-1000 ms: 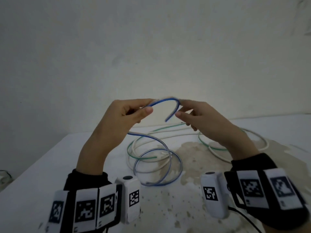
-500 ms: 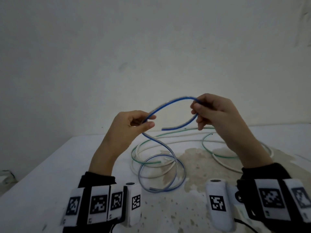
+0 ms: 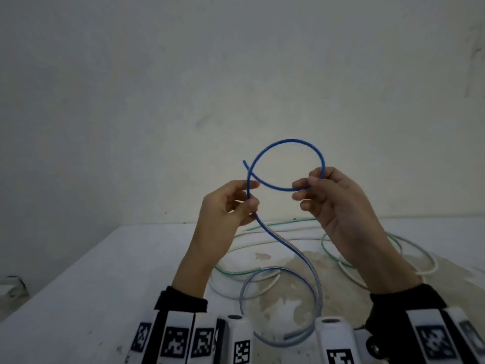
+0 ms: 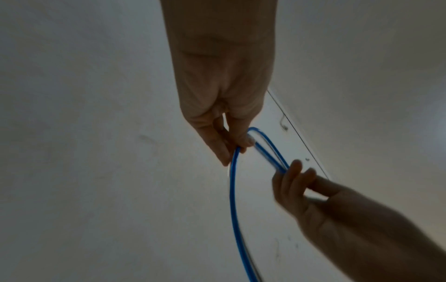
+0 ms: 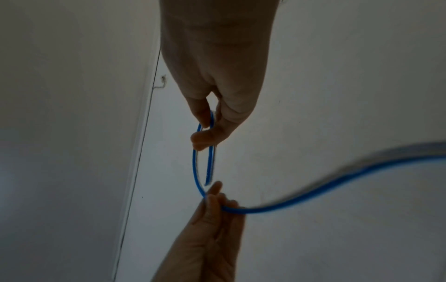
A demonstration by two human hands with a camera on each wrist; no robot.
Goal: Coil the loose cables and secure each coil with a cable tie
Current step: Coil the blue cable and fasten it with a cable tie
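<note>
Both hands are now lifting the blue cable (image 3: 286,140) into a first closed loop, left hand (image 3: 231,203) and right hand (image 3: 330,198) pinching it; remaining length, other cables (image 3: 262,243) on the worktop (image 3: 91,285) and ties are still waiting

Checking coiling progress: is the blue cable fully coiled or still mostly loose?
Mostly loose. The hands hold a single loop of the blue cable in the air; the rest trails down onto the table.

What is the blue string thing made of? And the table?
The blue cable looks like wire in a smooth plastic or rubbery jacket: it has a slight sheen and bends into a springy loop between the left hand and right hand. The table looks like matte white painted board, stained and worn; its core is unclear.
</note>
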